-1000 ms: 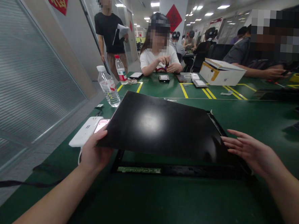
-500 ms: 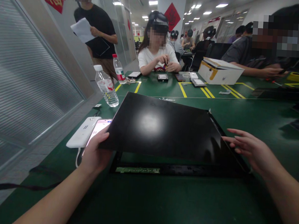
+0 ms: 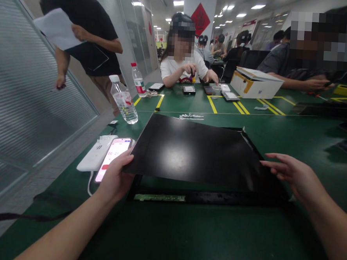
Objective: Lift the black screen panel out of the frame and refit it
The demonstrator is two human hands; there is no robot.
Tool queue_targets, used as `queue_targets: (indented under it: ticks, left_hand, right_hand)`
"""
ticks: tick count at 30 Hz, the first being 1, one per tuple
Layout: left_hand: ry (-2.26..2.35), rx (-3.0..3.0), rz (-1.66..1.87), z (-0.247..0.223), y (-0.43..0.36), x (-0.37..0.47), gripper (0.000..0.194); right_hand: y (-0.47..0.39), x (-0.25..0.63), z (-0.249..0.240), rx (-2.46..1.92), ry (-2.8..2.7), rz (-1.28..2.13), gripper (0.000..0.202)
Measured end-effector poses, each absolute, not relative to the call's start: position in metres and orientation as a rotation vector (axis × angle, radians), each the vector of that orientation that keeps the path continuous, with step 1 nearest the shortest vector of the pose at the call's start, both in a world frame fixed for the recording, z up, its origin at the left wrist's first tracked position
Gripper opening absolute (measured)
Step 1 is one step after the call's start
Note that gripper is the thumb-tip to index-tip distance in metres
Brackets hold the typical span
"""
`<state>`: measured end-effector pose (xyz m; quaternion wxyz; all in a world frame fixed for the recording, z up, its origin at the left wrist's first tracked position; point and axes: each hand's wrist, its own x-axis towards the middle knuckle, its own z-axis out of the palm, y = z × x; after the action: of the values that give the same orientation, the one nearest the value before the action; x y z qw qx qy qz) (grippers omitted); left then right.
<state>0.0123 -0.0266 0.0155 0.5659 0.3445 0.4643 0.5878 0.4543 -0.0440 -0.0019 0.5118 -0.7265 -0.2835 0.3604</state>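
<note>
A glossy black screen panel (image 3: 195, 153) lies tilted over a black frame (image 3: 231, 198), its left side raised. My left hand (image 3: 116, 177) is closed on the panel's left edge, thumb on top and fingers underneath. My right hand (image 3: 295, 174) is open, with fingers stretched toward the right edge of the panel and frame. Its fingertips are at that edge; whether they press on it I cannot tell. A green circuit strip (image 3: 159, 198) shows along the frame's near side. The panel hides most of the frame's inside.
On the left are a lit phone (image 3: 113, 157), a white power bank (image 3: 94, 154) with a cable, and two water bottles (image 3: 124, 99). Across the green table (image 3: 185, 232), a co-worker (image 3: 184, 48) sits behind hard drives (image 3: 189, 90) and a white box (image 3: 257, 84). Another person (image 3: 85, 26) stands at left.
The panel's left side has come down and slightly right with my left hand, uncovering more of the phone. My right hand has barely moved. The standing person has moved left and nearer.
</note>
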Motion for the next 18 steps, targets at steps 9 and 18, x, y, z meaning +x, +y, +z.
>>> queue_targets:
  ticks: [9,18]
  left_hand:
    - [1.099,0.813,1.327,0.006,-0.027,0.011,0.048]
    - [1.121,0.809,1.305,0.005,-0.026,0.014,0.040]
  right_hand:
    - [-0.042,0.466,-0.012,-1.753,-0.764,0.820,0.051]
    - [-0.041,0.464,-0.009,-1.820,-0.785,0.776,0.054]
